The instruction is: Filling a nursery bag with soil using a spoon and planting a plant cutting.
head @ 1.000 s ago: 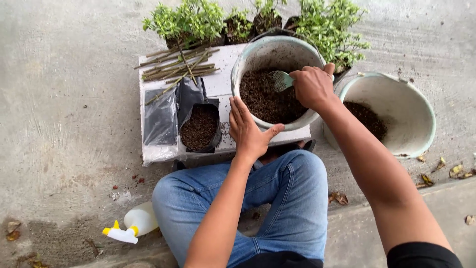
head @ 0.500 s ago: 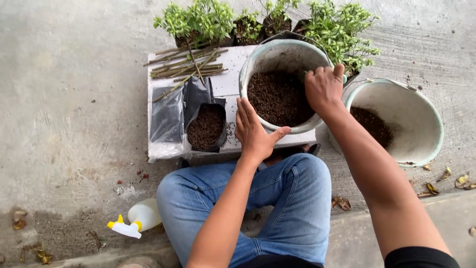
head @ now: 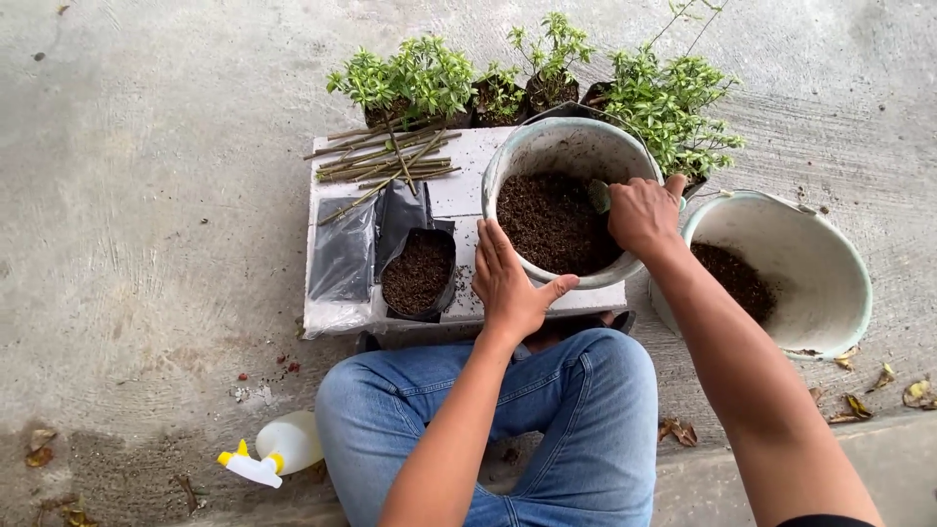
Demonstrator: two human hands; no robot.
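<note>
I see my left hand (head: 509,283) spread flat, fingers open, pressed against the near outer wall of the tilted pale bucket (head: 571,146), steadying it rather than gripping. This bucket rests on the white board (head: 459,195), mouth facing me, and is about half filled with dark soil (head: 551,220). My right hand (head: 644,215) is closed around a small greenish scoop (head: 598,196) at the bucket's right rim; only a sliver of the blade shows, the rest hidden under my knuckles. Left of the bucket on the board stands a black nursery bag (head: 418,273), filled near to its top with soil, just beside my left fingertips. Flat empty black bags (head: 344,252) lie left of it, and a bundle of cut stems (head: 386,164) lies across the board's far left. Potted green seedlings (head: 420,78) line the far edge; their pots are mostly masked by foliage. On the right, on the concrete, sits a second pale bucket (head: 830,273) with a shallow heap of soil. Open concrete lies to the left and far. A white spray bottle (head: 275,451) with yellow nozzle lies near left of my knee. My jeans (head: 576,410) fill the near centre; my right forearm is cut off at the frame's bottom edge.
</note>
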